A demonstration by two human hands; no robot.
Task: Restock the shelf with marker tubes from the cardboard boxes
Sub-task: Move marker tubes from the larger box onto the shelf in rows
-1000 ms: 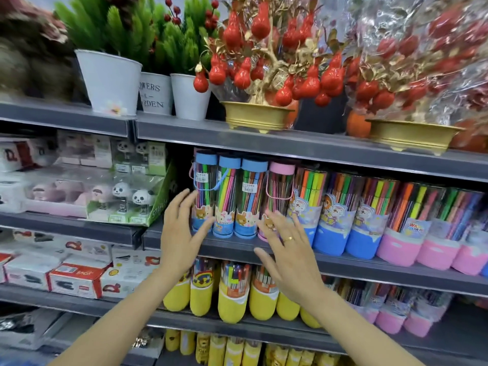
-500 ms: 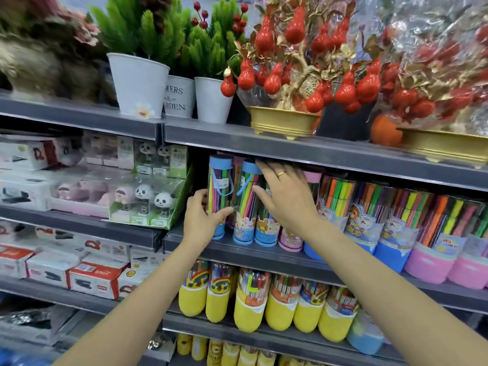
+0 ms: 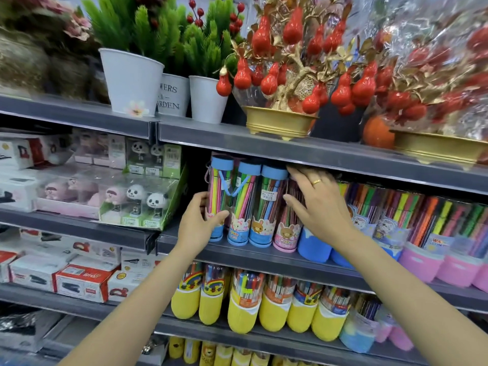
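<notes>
A row of clear marker tubes stands on the middle shelf (image 3: 264, 256). My left hand (image 3: 196, 225) grips the leftmost blue-capped marker tube (image 3: 220, 184), thumb across its front and fingers on its left side. Two more blue-capped tubes (image 3: 268, 207) stand upright beside it. My right hand (image 3: 320, 207) lies with fairly straight fingers over the top and front of the pink-based marker tube (image 3: 287, 233), hiding its cap. No cardboard box shows in this view.
Wider blue and pink marker tubs (image 3: 427, 249) fill the shelf to the right. Yellow-based tubes (image 3: 243, 313) line the shelf below. White plant pots (image 3: 132, 80) and gold bowls (image 3: 280, 122) sit on the shelf above, close over the tube caps. Panda toy boxes (image 3: 148, 204) stand left.
Both hands rose from the shelf edge to the tubes. My left hand closed round the leftmost blue tube; my right hand slid right from the blue tubes onto the pink tube.
</notes>
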